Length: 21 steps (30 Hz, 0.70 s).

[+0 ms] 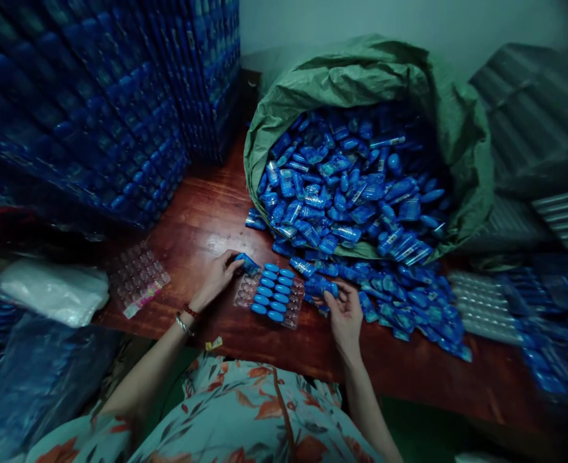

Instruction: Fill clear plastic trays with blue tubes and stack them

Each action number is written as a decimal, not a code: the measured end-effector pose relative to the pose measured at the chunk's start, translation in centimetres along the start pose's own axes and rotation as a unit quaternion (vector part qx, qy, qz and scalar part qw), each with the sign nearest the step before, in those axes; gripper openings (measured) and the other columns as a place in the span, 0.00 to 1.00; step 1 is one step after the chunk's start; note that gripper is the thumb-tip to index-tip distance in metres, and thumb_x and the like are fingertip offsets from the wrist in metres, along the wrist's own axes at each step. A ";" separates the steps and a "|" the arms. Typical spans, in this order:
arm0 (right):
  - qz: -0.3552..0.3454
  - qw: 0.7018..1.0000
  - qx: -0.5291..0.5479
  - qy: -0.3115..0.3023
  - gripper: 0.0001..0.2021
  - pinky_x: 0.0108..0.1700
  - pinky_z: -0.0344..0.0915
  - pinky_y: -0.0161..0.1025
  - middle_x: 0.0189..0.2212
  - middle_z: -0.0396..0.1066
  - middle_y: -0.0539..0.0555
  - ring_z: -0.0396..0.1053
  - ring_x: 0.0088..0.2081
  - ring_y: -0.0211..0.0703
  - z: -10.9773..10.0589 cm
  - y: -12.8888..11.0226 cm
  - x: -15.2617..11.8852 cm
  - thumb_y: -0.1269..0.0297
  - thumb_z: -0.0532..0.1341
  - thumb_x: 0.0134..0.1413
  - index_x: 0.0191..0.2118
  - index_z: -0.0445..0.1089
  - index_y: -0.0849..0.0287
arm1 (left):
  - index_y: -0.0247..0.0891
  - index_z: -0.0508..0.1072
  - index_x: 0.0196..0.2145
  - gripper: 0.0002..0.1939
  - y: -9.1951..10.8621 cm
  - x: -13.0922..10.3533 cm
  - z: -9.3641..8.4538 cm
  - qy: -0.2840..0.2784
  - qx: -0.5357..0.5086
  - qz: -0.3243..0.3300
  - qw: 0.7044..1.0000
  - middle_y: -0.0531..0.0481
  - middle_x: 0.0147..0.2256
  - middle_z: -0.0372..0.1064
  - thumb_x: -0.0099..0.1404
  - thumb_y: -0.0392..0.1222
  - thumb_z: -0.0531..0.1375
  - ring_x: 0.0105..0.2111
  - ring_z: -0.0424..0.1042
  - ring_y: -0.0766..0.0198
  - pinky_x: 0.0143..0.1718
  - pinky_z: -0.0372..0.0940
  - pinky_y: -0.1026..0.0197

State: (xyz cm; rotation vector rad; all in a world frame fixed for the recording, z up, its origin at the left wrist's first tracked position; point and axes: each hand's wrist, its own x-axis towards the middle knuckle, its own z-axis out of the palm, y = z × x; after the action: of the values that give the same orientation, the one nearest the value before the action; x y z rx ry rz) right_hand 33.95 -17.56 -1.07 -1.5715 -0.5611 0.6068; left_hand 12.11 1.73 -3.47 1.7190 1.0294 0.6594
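On the wooden table before me lies a clear plastic tray (pixel 291 315) with moulded cavities. Two columns of smooth blue oval pieces (pixel 263 291) fill its middle, while the cavities at both sides hold none. My left hand (pixel 220 275) pinches a small blue wrapped packet (pixel 248 264) at the tray's far left corner. To the right of the tray, my right hand (pixel 346 313) has its thumb and fingers closed on another blue packet (pixel 320 287), near the edge of a spread of loose packets (pixel 399 302). Both packets are partly covered by my fingers.
A green sack (pixel 471 148) lies with its mouth facing me, full of blue packets. Tall stacks of filled trays (pixel 96 116) rise at the left. Another clear tray (pixel 137 276) and a white plastic bag (pixel 53 292) lie left; more empty trays (pixel 484 305) sit right.
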 end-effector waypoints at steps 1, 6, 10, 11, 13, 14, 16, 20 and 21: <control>0.004 1.000 0.002 0.000 0.19 0.33 0.73 0.42 0.32 0.72 0.50 0.72 0.24 0.39 0.1 0.2 -0.1 0.55 0.63 0.48 0.43 0.59 0.56 | 0.35 0.70 0.46 0.19 -0.1 0.1 -0.2 -0.002 -0.001 -0.010 1.000 0.49 0.34 0.72 0.62 0.49 0.55 0.32 0.70 0.62 0.36 0.66 0.61; -0.021 0.999 -0.046 0.014 0.18 0.37 0.72 0.42 0.35 0.72 0.53 0.73 0.30 0.40 0.2 0.9 0.2 0.55 0.62 0.50 0.45 0.62 0.56 | 0.34 0.70 0.51 0.25 -0.9 0.0 -0.9 -0.002 -0.032 -0.027 0.999 0.43 0.46 0.71 0.61 0.53 0.56 0.42 0.71 0.57 0.44 0.66 0.56; -0.049 0.992 -0.115 0.003 0.16 0.40 0.71 0.43 0.36 0.72 0.54 0.73 0.35 0.42 -0.3 1.6 0.9 0.56 0.60 0.53 0.46 0.65 0.57 | 0.36 0.67 0.53 0.28 -1.4 -1.1 -1.4 -0.044 -0.023 0.005 0.999 0.42 0.49 0.67 0.58 0.50 0.60 0.46 0.69 0.56 0.49 0.65 0.53; -0.058 0.989 -0.134 -0.006 0.16 0.41 0.70 0.43 0.37 0.72 0.54 0.72 0.35 0.42 -0.3 1.8 1.1 0.56 0.59 0.53 0.46 0.65 0.57 | 0.36 0.67 0.54 0.27 -1.4 -1.4 -1.5 -0.051 -0.004 0.019 0.998 0.43 0.48 0.67 0.58 0.49 0.60 0.45 0.69 0.57 0.49 0.65 0.53; -0.082 0.980 -0.178 -0.027 0.15 0.42 0.69 0.43 0.39 0.72 0.55 0.72 0.37 0.43 -0.2 1.9 1.3 0.57 0.58 0.54 0.45 0.66 0.57 | 0.38 0.67 0.53 0.24 -1.3 -1.9 -1.7 -0.057 0.042 0.045 0.996 0.44 0.44 0.67 0.60 0.47 0.59 0.41 0.70 0.60 0.45 0.66 0.54; -0.095 0.974 -0.201 -0.036 0.14 0.42 0.69 0.43 0.40 0.72 0.55 0.71 0.38 0.43 -0.1 1.9 1.3 0.57 0.58 0.55 0.45 0.67 0.57 | 0.38 0.67 0.53 0.22 -1.3 -2.1 -1.8 -0.058 0.067 0.058 0.994 0.45 0.42 0.67 0.62 0.46 0.58 0.39 0.69 0.61 0.44 0.67 0.55; -0.125 0.959 -0.246 -0.060 0.13 0.44 0.68 0.44 0.40 0.72 0.55 0.70 0.40 0.45 0.2 1.8 1.5 0.59 0.56 0.57 0.45 0.67 0.57 | 0.39 0.67 0.52 0.20 -1.3 -2.2 -1.8 -0.062 0.119 0.089 0.987 0.45 0.41 0.66 0.64 0.44 0.56 0.37 0.69 0.61 0.43 0.67 0.56; -0.204 0.910 -0.330 -0.146 0.14 0.47 0.66 0.45 0.41 0.71 0.56 0.68 0.43 0.46 0.5 1.3 1.9 0.65 0.50 0.61 0.49 0.66 0.56 | 0.39 0.63 0.54 0.19 -1.6 -1.9 -1.7 -0.090 0.220 0.142 0.961 0.43 0.43 0.66 0.66 0.43 0.53 0.42 0.67 0.58 0.46 0.64 0.54; -0.215 0.896 -0.350 -0.168 0.15 0.46 0.66 0.44 0.40 0.70 0.57 0.68 0.43 0.46 0.4 1.1 2.0 0.67 0.49 0.61 0.51 0.66 0.56 | 0.38 0.63 0.54 0.18 -1.7 -1.8 -1.6 -0.097 0.244 0.148 0.953 0.43 0.43 0.66 0.67 0.44 0.52 0.42 0.67 0.57 0.47 0.64 0.53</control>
State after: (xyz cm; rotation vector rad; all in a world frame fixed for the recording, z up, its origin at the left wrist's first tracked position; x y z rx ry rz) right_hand 35.12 -16.02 -2.31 -1.9217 -1.4715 0.3411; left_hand 9.38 1.22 -4.36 2.3518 0.8435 0.4252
